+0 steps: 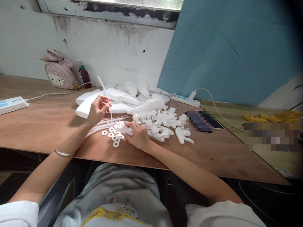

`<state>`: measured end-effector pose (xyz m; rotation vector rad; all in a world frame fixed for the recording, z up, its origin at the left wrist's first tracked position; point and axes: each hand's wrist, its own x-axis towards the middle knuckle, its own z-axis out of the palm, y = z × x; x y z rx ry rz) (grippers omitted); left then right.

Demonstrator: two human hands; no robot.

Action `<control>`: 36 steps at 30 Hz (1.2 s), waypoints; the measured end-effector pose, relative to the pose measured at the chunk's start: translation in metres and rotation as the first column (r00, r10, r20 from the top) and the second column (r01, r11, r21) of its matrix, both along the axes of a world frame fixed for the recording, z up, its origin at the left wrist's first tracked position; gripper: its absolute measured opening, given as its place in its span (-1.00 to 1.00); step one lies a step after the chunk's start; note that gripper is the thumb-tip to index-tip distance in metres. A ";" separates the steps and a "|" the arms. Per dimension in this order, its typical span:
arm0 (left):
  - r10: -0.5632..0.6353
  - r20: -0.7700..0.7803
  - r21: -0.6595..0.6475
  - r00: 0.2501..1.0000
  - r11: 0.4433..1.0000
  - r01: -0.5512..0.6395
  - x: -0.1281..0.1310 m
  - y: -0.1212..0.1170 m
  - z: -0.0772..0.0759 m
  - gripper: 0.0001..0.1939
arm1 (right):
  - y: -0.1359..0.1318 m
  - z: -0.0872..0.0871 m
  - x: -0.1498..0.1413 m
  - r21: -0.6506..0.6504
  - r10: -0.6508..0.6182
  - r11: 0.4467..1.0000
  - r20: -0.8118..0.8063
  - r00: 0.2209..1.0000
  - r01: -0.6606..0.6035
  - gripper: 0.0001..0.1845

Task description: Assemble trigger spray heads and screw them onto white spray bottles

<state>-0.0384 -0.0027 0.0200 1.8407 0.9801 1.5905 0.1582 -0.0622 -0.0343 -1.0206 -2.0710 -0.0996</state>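
Between the thumb and fingers of my left hand [97, 108] is a thin white plastic tube [102, 84], held nearly upright. Its lower end comes down just left of a white trigger spray head [120, 126]; whether they touch I cannot tell. My right hand [140, 136] grips that spray head, its round collar facing up. Flat white ring washers [116, 144] lie in a loose group in front of it. More thin tubes [93, 130] lie under and beside my left hand. To the right of my right hand, several white spray heads [167, 118] are heaped together.
White plastic bottles [119, 95] lie piled against the wall. Phones [200, 121] rest at the right. Power strips [13, 104] sit at both sides, one cable crossing rightward. A pink bag [59, 71] and a dark bottle [84, 76] stand at the back left.
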 end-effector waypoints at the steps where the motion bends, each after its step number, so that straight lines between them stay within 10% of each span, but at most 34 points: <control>1: -0.022 -0.024 -0.028 0.999 0.999 0.022 0.000 0.000 -0.001 -0.86 | 0.000 0.000 0.000 0.003 0.003 1.000 -0.002 1.000 -0.003 -0.78; 17: -0.262 -0.400 -0.366 0.879 0.924 0.109 -0.002 0.000 -0.009 -0.87 | 0.000 -0.001 -0.001 0.042 -0.003 0.999 0.004 1.000 0.003 -0.77; 24: -0.192 -0.034 -0.200 0.981 0.963 0.182 0.002 -0.009 0.001 -0.82 | 0.001 -0.001 -0.001 0.019 0.001 1.000 0.036 0.999 -0.001 -0.78; 36: -0.304 0.086 -0.230 0.949 0.921 0.315 0.007 -0.016 0.000 -0.78 | 0.001 -0.002 0.000 0.000 -0.024 1.000 0.042 0.999 0.024 -0.78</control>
